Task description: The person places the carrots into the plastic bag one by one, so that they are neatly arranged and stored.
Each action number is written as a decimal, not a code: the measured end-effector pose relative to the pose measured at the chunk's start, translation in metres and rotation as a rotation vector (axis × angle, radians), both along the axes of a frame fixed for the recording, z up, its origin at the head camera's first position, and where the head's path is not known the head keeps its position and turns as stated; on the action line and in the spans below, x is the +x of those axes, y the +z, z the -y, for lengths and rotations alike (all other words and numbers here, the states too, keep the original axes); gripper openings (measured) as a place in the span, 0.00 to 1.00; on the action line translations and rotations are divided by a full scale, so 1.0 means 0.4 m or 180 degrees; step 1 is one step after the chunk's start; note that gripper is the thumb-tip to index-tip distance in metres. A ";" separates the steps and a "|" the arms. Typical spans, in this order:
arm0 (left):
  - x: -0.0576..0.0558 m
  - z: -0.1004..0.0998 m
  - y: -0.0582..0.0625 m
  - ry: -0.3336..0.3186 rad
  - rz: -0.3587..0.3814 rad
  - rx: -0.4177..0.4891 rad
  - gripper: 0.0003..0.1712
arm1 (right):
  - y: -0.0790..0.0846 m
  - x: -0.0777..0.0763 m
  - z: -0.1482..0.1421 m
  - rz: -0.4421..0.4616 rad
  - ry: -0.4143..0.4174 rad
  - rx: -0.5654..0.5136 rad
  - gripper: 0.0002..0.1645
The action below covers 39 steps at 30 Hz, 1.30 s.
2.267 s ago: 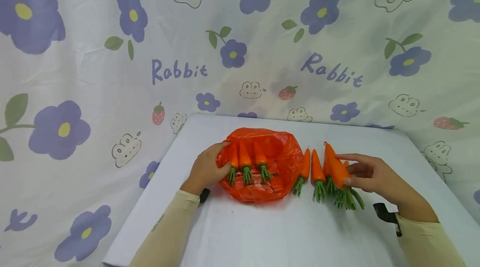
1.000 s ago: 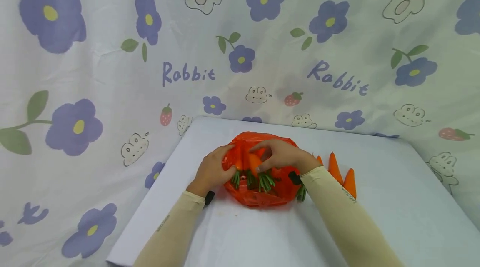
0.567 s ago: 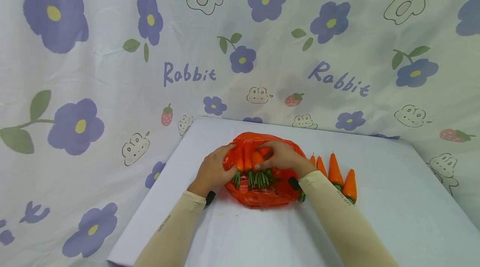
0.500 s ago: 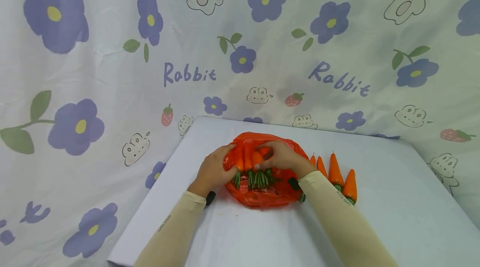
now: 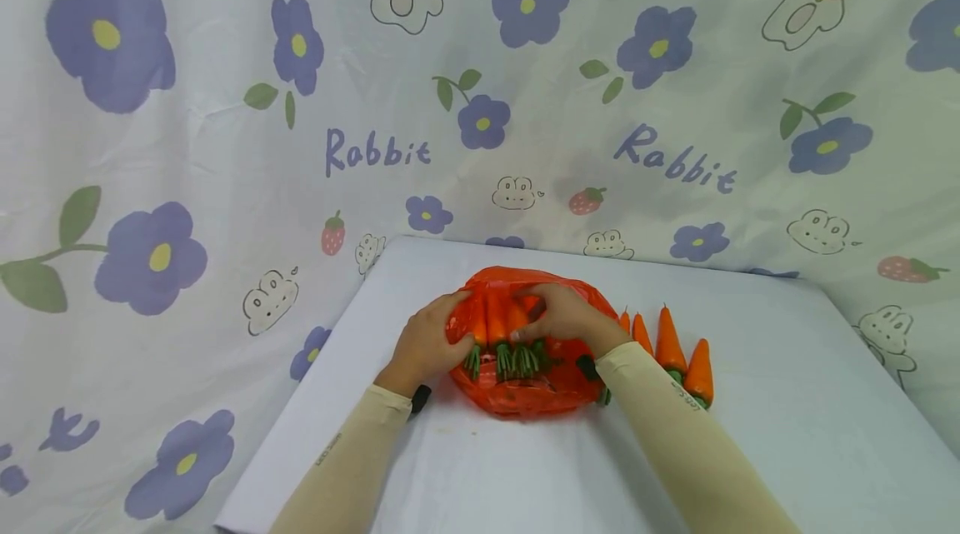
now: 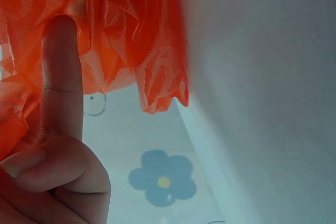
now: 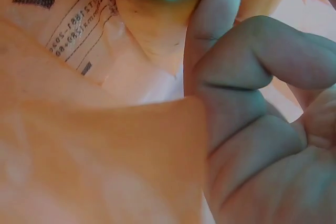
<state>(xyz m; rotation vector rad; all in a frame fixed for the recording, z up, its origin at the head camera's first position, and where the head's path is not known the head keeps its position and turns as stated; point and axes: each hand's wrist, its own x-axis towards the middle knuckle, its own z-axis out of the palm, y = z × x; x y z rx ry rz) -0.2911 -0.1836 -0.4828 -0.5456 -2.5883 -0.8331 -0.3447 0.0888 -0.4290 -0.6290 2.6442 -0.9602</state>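
Note:
An orange-red plastic bag (image 5: 517, 401) lies opened out on the table. Inside it, carrots (image 5: 497, 321) with green stem ends (image 5: 504, 361) lie side by side, tips away from the person. The left hand (image 5: 429, 342) holds the bag's left rim; in the left wrist view one finger (image 6: 62, 77) lies straight against the thin plastic. Reaching in from the right, the right hand (image 5: 562, 317) grips the rightmost visible carrot (image 5: 521, 319). Its curled fingers (image 7: 236, 51) show close up in the right wrist view, beside a carrot (image 7: 157, 24) and the bag's printing. The right hand hides part of the bag.
Right of the bag several more carrots (image 5: 669, 342) lie on the white table (image 5: 525, 476), partly covered by the right sleeve (image 5: 690, 434). A patterned curtain (image 5: 570, 126) hangs behind the table's far edge.
From the carrots on the right, the right hand has come left into the bag with a carrot and laid it against those inside. The left hand has stayed at the bag's rim.

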 end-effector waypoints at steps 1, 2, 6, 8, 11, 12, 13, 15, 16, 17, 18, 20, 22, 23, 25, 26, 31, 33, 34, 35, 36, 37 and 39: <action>-0.001 -0.001 -0.002 -0.0006 0.0007 0.0005 0.39 | 0.000 0.000 -0.002 -0.0002 -0.0015 0.0017 0.51; -0.001 -0.002 -0.002 -0.0015 0.0009 0.0014 0.39 | 0.000 0.001 -0.004 -0.0001 -0.0033 0.0030 0.51; -0.003 -0.005 0.000 -0.0031 0.0014 0.0015 0.39 | 0.000 0.001 -0.010 0.0097 -0.0111 0.0020 0.50; -0.003 -0.007 0.002 -0.0039 0.0011 0.0022 0.39 | -0.002 0.001 -0.013 0.0137 -0.0141 0.0013 0.50; -0.005 -0.010 0.000 -0.0045 0.0000 0.0022 0.39 | -0.006 -0.001 -0.018 0.0139 -0.0176 0.0031 0.49; -0.006 -0.011 -0.001 -0.0046 0.0002 0.0027 0.39 | -0.006 -0.001 -0.020 0.0126 -0.0179 0.0051 0.49; -0.006 -0.012 -0.001 -0.0046 0.0005 0.0029 0.39 | -0.007 -0.002 -0.023 0.0110 -0.0180 0.0059 0.49; -0.008 -0.015 -0.003 -0.0049 0.0011 0.0025 0.39 | -0.007 0.001 -0.029 0.0080 -0.0179 0.0055 0.48; -0.008 -0.016 -0.003 -0.0054 0.0018 0.0025 0.39 | -0.005 0.003 -0.033 0.0043 -0.0176 0.0047 0.47; -0.008 -0.016 -0.003 -0.0060 0.0018 0.0026 0.39 | -0.002 0.007 -0.037 0.0010 -0.0175 0.0039 0.47; -0.009 -0.017 -0.002 -0.0062 0.0020 0.0022 0.39 | 0.001 0.011 -0.041 -0.0023 -0.0183 0.0028 0.46; -0.010 -0.018 -0.002 -0.0060 0.0018 0.0018 0.39 | 0.009 0.021 -0.050 -0.0090 -0.0205 0.0000 0.44; -0.011 -0.018 0.000 -0.0054 0.0011 0.0022 0.39 | 0.022 0.033 -0.058 -0.0180 -0.0214 -0.0018 0.42; -0.012 -0.018 0.001 -0.0047 0.0004 0.0029 0.39 | 0.029 0.039 -0.062 -0.0218 -0.0215 -0.0009 0.41; -0.012 -0.018 0.002 -0.0032 -0.0006 0.0041 0.39 | 0.044 0.051 -0.071 -0.0288 -0.0193 -0.0012 0.39; -0.012 -0.017 0.002 -0.0030 -0.0010 0.0053 0.39 | 0.052 0.057 -0.077 -0.0330 -0.0166 -0.0021 0.38; -0.011 -0.015 0.002 -0.0048 -0.0049 0.0072 0.38 | 0.082 0.092 -0.120 -0.0538 0.0015 -0.0167 0.37; -0.008 -0.013 0.000 -0.0049 -0.0075 0.0058 0.38 | 0.092 0.111 -0.143 -0.0562 0.0077 -0.0311 0.37; -0.007 -0.011 -0.001 -0.0051 -0.0089 0.0058 0.38 | 0.097 0.121 -0.155 -0.0569 0.0083 -0.0386 0.36; -0.006 -0.010 -0.002 -0.0048 -0.0107 0.0055 0.38 | 0.102 0.131 -0.168 -0.0568 0.0093 -0.0474 0.36; -0.005 -0.008 -0.003 -0.0048 -0.0130 0.0059 0.38 | 0.107 0.140 -0.181 -0.0567 0.0093 -0.0557 0.35; -0.004 -0.007 -0.004 -0.0032 -0.0138 0.0058 0.38 | 0.111 0.149 -0.195 -0.0588 0.0072 -0.0611 0.34; -0.003 -0.005 -0.005 -0.0016 -0.0151 0.0076 0.38 | 0.115 0.162 -0.227 -0.0661 0.0023 -0.0682 0.33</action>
